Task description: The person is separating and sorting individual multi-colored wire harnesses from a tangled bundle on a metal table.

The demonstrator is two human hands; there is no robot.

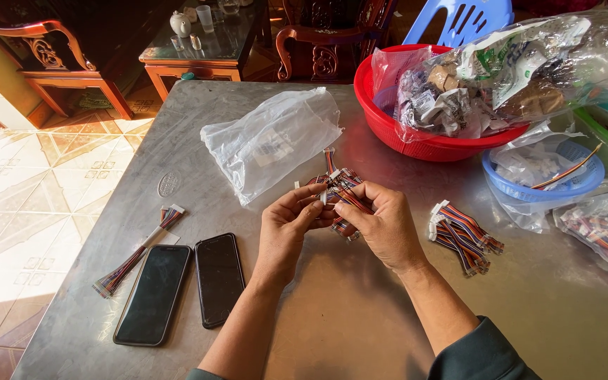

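Bare metal tabletop [360,317] is lying open in front of and between the forearms, and a strip is running clear along the far left edge. To the left, two dark phones [177,288] and a long ribbon cable [138,250] are blocking the near-left corner, while a clear plastic bag [272,141] is sitting just beyond the hands. On the right, a cable bundle [462,236], a red basin [423,137], a blue basket [543,179] and bagged cables [603,229] are crowding that side.

Counter [360,309]: we see grey metal.
Left: we find two phones [177,288], one wire harness [138,250].
Middle: plastic bag [269,141].
Right: red basin [416,144], blue basket [585,184], harness pile [462,236].
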